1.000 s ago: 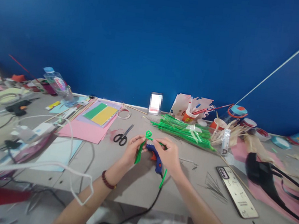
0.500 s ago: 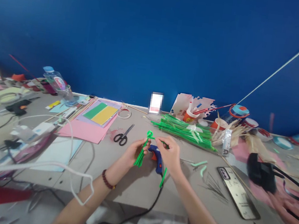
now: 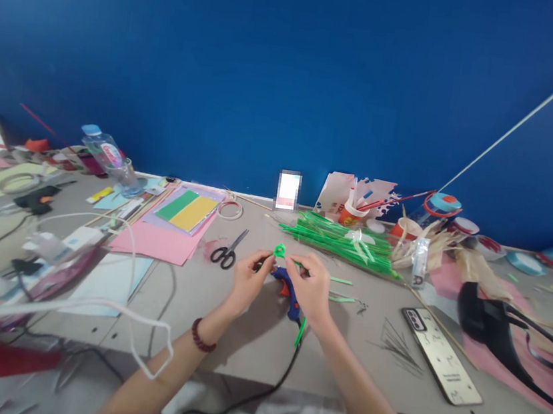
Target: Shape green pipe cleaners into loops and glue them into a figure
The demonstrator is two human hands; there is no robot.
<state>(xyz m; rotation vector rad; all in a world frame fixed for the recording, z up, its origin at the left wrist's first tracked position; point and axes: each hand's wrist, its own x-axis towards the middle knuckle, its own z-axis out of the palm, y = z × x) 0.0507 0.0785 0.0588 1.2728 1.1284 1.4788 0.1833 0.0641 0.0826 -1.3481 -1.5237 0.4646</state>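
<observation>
A small looped piece of green pipe cleaner point(image 3: 279, 251) stands up between my two hands, above the table. My left hand point(image 3: 250, 281) pinches it from the left, with thumb and fingers together. From the other side my right hand point(image 3: 312, 285) is closed on it too, its fingertips close to the left ones. My fingers hide the piece's lower part. Just below and between the hands lies a blue hot glue gun point(image 3: 293, 303) with an orange trigger. A short green strip point(image 3: 300, 332) is next to its handle. Black-handled scissors point(image 3: 225, 254) lie left of my left hand.
A pack of green pipe cleaners point(image 3: 343, 242) lies behind my right hand. A phone point(image 3: 442, 358) and thin dark wires point(image 3: 400, 350) are to the right. Coloured paper sheets point(image 3: 151, 242), a water bottle point(image 3: 111, 156) and a white cable point(image 3: 107, 307) occupy the left.
My left hand has turned and moved in toward the right one; the green strands hanging from it no longer show. The pale green strips at right lie differently. Another person's hand at far right is gone.
</observation>
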